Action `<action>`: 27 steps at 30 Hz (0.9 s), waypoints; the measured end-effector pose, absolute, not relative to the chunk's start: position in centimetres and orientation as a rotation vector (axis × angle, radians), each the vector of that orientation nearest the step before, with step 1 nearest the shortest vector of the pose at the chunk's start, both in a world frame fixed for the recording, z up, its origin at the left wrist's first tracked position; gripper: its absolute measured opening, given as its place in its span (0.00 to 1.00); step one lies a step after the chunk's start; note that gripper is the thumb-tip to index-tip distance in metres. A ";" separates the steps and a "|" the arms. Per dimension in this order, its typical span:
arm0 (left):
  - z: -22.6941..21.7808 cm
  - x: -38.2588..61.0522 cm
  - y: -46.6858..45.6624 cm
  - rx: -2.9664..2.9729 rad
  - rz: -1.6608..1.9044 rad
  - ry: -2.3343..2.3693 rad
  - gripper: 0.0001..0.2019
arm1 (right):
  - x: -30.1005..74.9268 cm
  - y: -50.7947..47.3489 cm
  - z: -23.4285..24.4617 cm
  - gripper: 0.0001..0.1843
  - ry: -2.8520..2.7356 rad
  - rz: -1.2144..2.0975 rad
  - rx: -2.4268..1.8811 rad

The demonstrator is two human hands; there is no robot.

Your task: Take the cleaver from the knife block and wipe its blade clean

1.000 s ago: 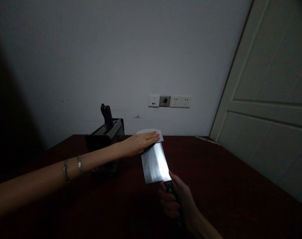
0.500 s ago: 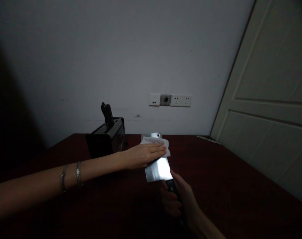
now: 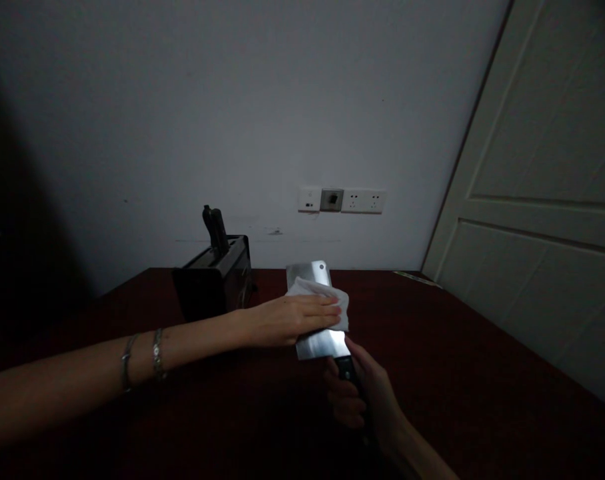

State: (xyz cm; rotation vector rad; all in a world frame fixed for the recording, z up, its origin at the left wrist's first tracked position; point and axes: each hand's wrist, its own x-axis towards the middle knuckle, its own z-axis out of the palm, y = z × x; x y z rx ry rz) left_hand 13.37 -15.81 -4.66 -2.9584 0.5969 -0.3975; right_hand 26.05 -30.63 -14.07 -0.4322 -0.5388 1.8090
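My right hand (image 3: 362, 393) is closed round the black handle of a steel cleaver (image 3: 307, 272), holding the wide blade up and pointing away from me. My left hand (image 3: 292, 320) lies across the blade and presses a white tissue (image 3: 327, 293) against it. The tissue wraps over the far edge of the blade, and my fingers hide the blade's middle. The blade's upper corner, with its small round hole, shows beyond the tissue. Two bracelets sit on my left wrist.
A black knife block (image 3: 212, 280) with a dark knife handle (image 3: 215, 230) stands on the dark red table (image 3: 432, 333), left of my hands. Behind are a white wall, a socket panel (image 3: 341, 200), and a white door (image 3: 527, 200) at right.
My left hand and the tissue have slid along the blade toward the handle, uncovering its far end. The cleaver now stands a little more upright.
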 end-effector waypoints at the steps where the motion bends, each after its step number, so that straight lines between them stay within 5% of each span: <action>1: -4.9 13.1 -16.2 -2.961 -0.371 0.617 0.28 | 26.1 -30.7 -14.1 0.20 -0.531 1.799 -0.447; 14: -4.3 15.5 -10.6 -3.068 -0.556 0.275 0.31 | 26.2 -29.9 -14.5 0.19 -0.558 1.879 -0.397; 21: -5.2 17.3 -10.3 -3.178 -1.164 -0.112 0.19 | 26.6 -29.9 -14.4 0.22 -0.495 1.658 -0.642; 27: -6.9 16.1 -9.2 -3.063 -1.500 -0.543 0.20 | 27.2 -30.1 -13.4 0.21 -0.452 1.524 -0.691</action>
